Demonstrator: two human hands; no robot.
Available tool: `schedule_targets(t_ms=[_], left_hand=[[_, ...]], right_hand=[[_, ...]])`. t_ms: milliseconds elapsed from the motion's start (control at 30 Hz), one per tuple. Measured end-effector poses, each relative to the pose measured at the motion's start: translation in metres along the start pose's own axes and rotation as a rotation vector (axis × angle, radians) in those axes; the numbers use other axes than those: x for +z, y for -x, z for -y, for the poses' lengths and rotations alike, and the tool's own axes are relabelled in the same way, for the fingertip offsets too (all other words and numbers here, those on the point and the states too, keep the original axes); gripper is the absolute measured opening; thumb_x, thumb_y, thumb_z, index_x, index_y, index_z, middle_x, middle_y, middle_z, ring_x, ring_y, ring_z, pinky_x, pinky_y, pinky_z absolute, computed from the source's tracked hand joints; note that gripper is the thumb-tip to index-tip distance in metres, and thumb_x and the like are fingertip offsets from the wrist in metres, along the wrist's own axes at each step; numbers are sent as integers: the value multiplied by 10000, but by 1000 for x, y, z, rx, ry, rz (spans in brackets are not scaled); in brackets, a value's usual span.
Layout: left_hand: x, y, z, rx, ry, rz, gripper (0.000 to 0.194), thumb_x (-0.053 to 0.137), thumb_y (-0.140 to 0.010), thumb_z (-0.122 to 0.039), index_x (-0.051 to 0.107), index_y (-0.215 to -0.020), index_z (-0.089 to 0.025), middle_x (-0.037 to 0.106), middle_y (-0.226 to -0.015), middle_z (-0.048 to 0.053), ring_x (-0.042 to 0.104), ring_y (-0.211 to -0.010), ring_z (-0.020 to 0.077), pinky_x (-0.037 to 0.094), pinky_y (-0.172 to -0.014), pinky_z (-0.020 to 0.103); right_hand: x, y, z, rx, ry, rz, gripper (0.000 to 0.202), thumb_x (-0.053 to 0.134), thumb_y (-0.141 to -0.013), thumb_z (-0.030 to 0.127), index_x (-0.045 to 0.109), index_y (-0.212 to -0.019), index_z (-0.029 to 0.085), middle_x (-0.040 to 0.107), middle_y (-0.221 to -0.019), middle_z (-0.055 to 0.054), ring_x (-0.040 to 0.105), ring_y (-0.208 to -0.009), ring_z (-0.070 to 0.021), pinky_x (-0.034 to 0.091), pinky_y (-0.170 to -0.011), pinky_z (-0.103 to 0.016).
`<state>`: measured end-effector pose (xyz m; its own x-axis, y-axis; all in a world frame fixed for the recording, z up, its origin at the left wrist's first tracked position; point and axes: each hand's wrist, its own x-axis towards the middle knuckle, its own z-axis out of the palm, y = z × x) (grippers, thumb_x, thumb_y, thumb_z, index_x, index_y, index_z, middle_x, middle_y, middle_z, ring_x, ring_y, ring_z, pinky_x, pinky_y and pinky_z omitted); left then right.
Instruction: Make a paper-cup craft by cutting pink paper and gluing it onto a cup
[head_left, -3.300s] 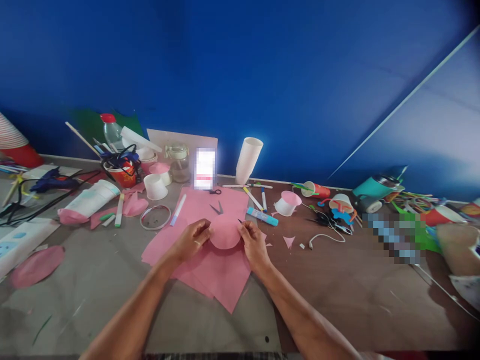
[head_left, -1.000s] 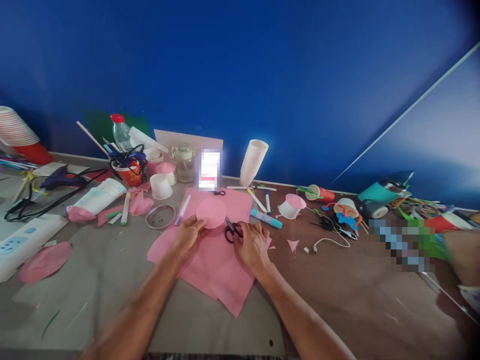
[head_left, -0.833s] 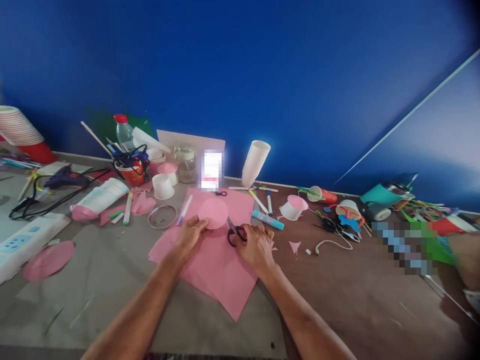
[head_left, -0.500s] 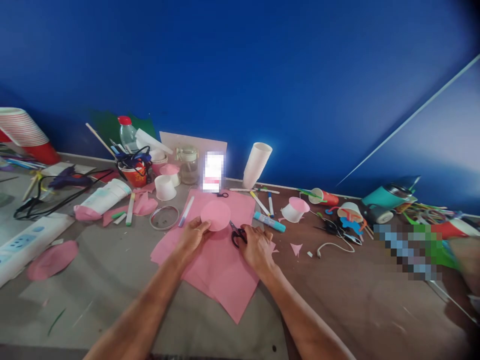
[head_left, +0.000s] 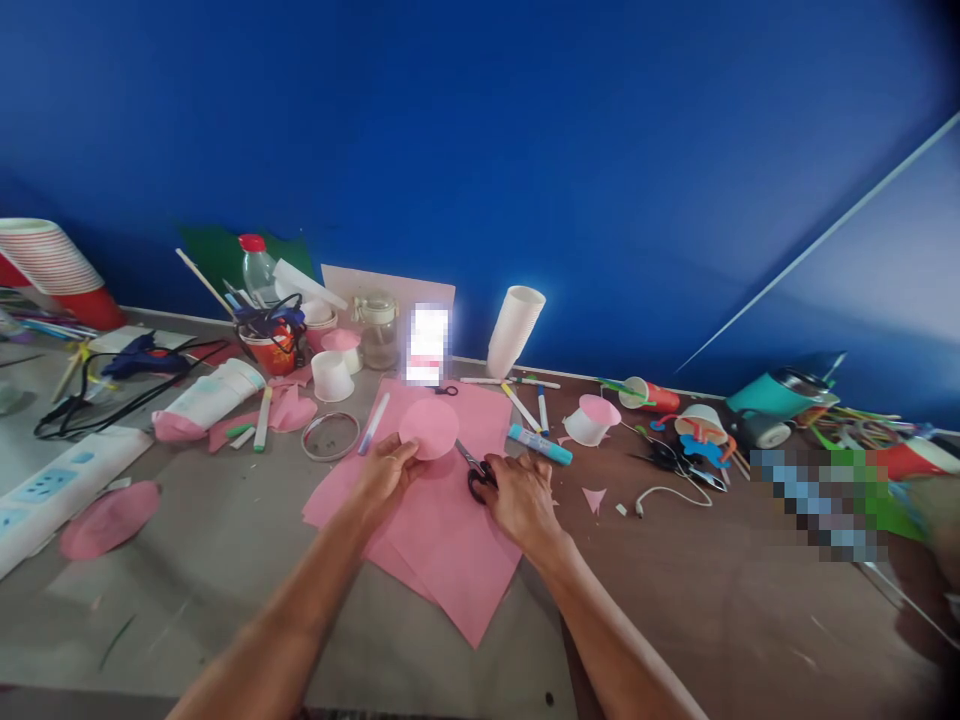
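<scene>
My left hand [head_left: 386, 472] pinches the already cut pink paper circle [head_left: 428, 428] at its seven o'clock edge above the pink sheets [head_left: 450, 540], while my right hand [head_left: 520, 493] grips black scissors [head_left: 475, 474] at three o'clock, so any trimming seems left.

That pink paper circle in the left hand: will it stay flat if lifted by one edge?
Probably not. The pink paper circle looks as thin as the pink sheets under it, so it likely droops. The left hand pinches only its near edge; it seems very light and easily creased.
</scene>
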<state>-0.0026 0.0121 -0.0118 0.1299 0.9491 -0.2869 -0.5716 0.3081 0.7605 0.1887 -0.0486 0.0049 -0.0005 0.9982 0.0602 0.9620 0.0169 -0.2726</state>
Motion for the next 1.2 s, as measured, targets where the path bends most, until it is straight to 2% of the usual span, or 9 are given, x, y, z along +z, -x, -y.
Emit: schedule_targets(t_ms=[133, 267, 367, 433, 500, 700, 833, 1000, 1200], left_hand=[[1, 1, -3, -20, 31, -14, 181, 800, -610, -155, 648, -708, -148, 722, -755, 23, 688, -743, 160, 584, -706, 290], [1, -1, -7, 1, 89, -70, 172, 773, -632, -136, 613, -693, -153, 711, -715, 9, 680, -689, 141, 583, -707, 295], [1, -2, -12, 43, 124, -118, 195, 763, -643, -127, 579, -694, -165, 712, -734, -6, 685, -700, 132, 575, -760, 311], [0, -2, -14, 69, 122, -126, 210, 767, -644, -137, 572, -715, -171, 716, -763, -12, 693, -737, 134, 561, -808, 323], [0, -2, -15, 95, 97, -126, 222, 773, -643, -158, 573, -739, -176, 714, -773, -18, 698, -769, 138, 545, -850, 335], [-3, -4, -10, 133, 51, -107, 255, 788, -633, -207, 587, -790, -194, 705, -775, -30, 698, -788, 151, 519, -896, 366], [-3, -5, -7, 133, 41, -99, 293, 821, -607, -231, 575, -760, -187, 703, -758, -24, 696, -768, 151, 513, -896, 372], [-3, -4, -3, 126, 18, -56, 284, 823, -620, -254, 583, -757, -188, 712, -786, -8, 689, -781, 150, 527, -860, 342], [3, 4, -7, 128, -33, -50, 249, 817, -642, -291, 599, -721, -200, 689, -736, -19, 666, -755, 148, 526, -820, 311]], right_hand=[[2, -5, -7, 87, -234, 10, 295, 631, -798, 210, 658, -1091, 194, 718, -925, -94, 596, -1002, -288, 312, -926, -439], [2, -12, -22, 199, -625, 47, 276, 598, -795, 270, 646, -1056, 192, 666, -767, -31, 603, -767, -209, 420, -775, -362], [-4, -12, -24, 158, -1050, 123, 292, 613, -790, 386, 646, -1014, 202, 607, -744, -2, 538, -666, -150, 414, -650, -286], [-9, -10, -20, 116, -1377, 206, 336, 708, -719, 431, 670, -972, 213, 565, -740, 10, 484, -648, -130, 386, -624, -268], [-14, -6, -13, 90, -1571, 295, 403, 800, -636, 453, 696, -941, 211, 540, -733, 14, 441, -641, -120, 363, -614, -262], [-18, 3, 0, 36, -1704, 462, 454, 882, -565, 468, 708, -870, 179, 546, -696, 13, 444, -634, -107, 351, -615, -253], [-14, 5, -3, 50, -1780, 469, 468, 876, -557, 483, 679, -881, 208, 568, -766, -6, 489, -676, -129, 384, -624, -263], [-2, 3, -13, 2, -1771, 436, 580, 805, -621, 531, 644, -1103, 253, 533, -772, 5, 502, -683, -133, 412, -631, -265], [-4, 5, -13, 1, -1738, 565, 526, 835, -625, 431, 640, -1060, 209, 614, -778, -21, 536, -705, -144, 379, -660, -274]])
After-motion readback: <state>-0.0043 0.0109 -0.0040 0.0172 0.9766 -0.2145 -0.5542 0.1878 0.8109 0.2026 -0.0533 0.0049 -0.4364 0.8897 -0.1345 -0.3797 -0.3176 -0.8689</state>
